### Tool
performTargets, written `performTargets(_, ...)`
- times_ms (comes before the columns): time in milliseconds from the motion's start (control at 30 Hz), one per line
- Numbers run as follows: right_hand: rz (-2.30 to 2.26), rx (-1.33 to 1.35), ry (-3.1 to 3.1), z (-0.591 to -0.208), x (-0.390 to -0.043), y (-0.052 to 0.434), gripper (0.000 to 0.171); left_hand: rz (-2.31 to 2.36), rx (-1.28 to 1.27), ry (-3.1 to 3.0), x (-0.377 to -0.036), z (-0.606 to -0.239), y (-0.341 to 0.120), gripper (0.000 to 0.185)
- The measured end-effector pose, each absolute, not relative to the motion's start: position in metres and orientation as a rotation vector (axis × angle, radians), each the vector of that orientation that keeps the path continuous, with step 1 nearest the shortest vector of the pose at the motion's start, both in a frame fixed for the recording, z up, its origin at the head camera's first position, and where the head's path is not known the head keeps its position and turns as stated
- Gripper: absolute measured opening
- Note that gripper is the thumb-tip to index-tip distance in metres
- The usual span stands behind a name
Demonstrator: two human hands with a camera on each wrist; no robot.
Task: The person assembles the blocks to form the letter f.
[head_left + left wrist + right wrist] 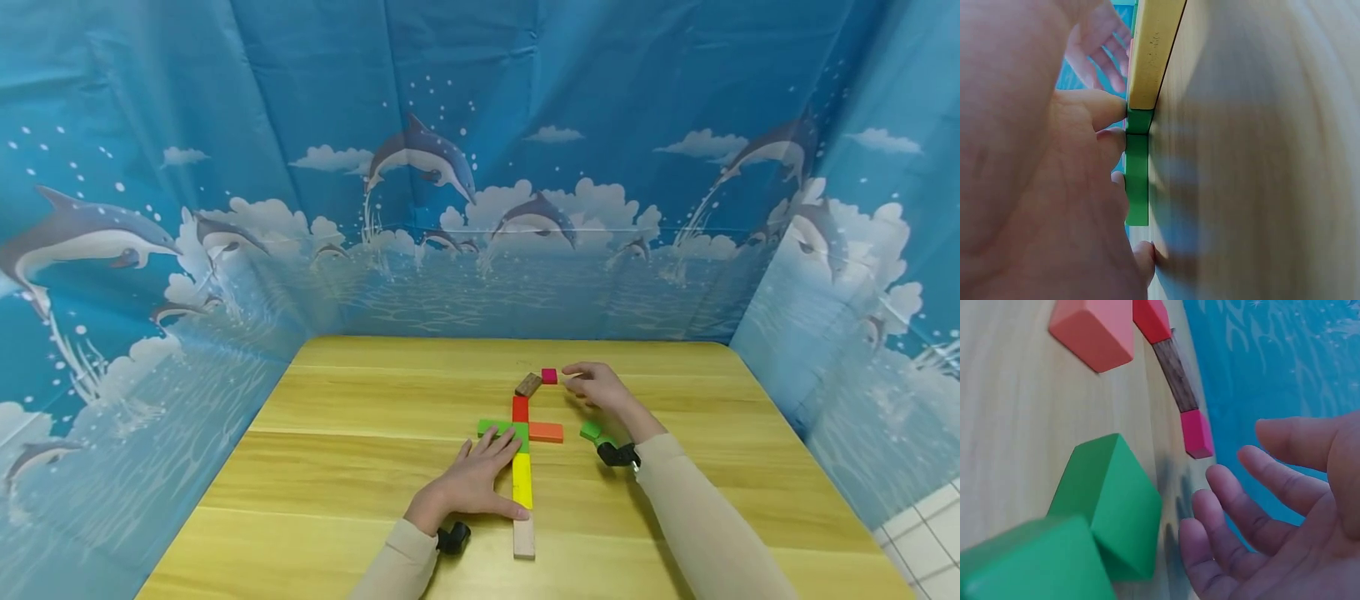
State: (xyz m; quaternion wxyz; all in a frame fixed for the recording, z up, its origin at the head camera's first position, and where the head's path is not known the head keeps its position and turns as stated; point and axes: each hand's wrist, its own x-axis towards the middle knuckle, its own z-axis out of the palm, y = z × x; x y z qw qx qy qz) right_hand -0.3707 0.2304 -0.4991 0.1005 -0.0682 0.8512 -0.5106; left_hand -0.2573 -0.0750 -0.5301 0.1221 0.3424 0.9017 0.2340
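A chain of blocks lies on the table. My left hand (pixel 476 482) spreads its fingers over the green blocks (pixel 521 444), fingertips touching them. Its thumb reaches the joint between the yellow block (pixel 522 481) and the plain wooden block (pixel 523 542). Above the green ones follow a red block (pixel 521 409), a dark brown block (pixel 528 384) and a pink block (pixel 549 377). An orange block (pixel 546 432) sticks out to the right. Just right of the pink block, my right hand (pixel 597 387) hovers with loosely bent, parted fingers and nothing in them.
Loose green blocks (pixel 1110 506) lie on the table below my right hand, partly behind the black wrist camera (pixel 618 454) in the head view. A blue dolphin curtain (pixel 525 283) hangs along the far edge of the wooden table (pixel 337 467).
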Motion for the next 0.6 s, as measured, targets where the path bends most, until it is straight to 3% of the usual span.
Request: performTargets(600, -1.318, -0.275, 2.750, -0.504, -0.310, 0.251, 0.035, 0.729, 0.993, 2.625, -0.255, -0.529, -0.073, 0.109)
